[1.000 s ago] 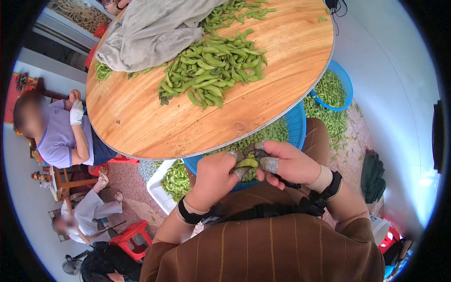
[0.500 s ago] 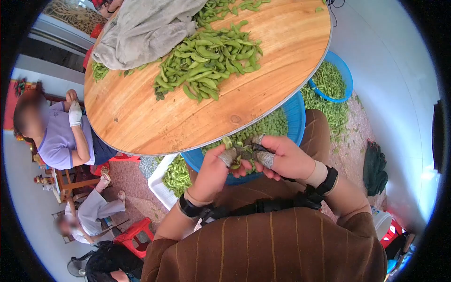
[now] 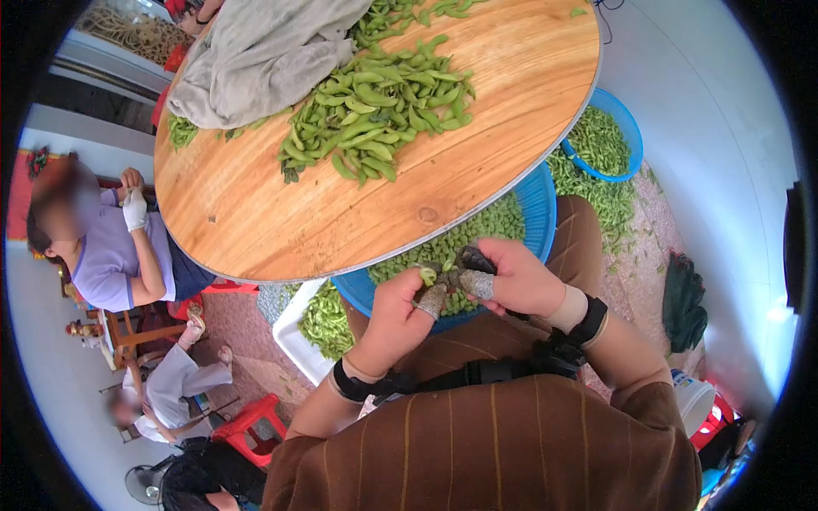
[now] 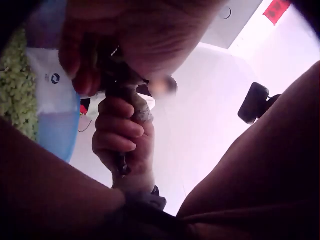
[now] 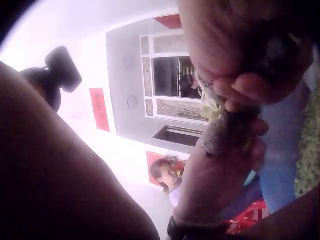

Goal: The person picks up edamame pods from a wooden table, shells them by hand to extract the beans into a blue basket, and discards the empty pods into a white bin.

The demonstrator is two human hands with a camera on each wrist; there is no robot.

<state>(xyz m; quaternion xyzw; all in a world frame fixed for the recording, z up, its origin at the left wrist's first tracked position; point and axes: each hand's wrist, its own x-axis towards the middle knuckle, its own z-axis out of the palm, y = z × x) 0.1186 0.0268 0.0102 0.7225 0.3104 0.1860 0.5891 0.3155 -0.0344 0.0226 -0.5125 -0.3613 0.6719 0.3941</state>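
Over the blue basket (image 3: 543, 213), my left hand (image 3: 394, 313) pinches a split green pod (image 3: 428, 276) between wrapped fingertips. Close on its right is my right hand (image 3: 524, 279), its fingers curled and its grey-wrapped thumb against the pod pieces between the hands. In the right wrist view, a pale green pod (image 5: 214, 111) lies between the thumb tips of my left hand (image 5: 212, 175) and my right hand (image 5: 250, 65). The left wrist view shows my right hand (image 4: 122, 132) with curled fingers beside my left hand (image 4: 135, 37). Shelled green beans (image 3: 494, 223) lie in the basket.
Unopened pods (image 3: 366, 111) and a grey cloth (image 3: 264, 60) lie on the round wooden table (image 3: 341, 230). A white tray (image 3: 294, 336) stands at left, another blue basket (image 3: 635, 140) at right. Two people sit at left near a red stool (image 3: 251, 426).
My hands have shifted slightly and drawn a little apart at the fingertips. The pod that lay whole between them a second ago now shows split at the left fingertips.
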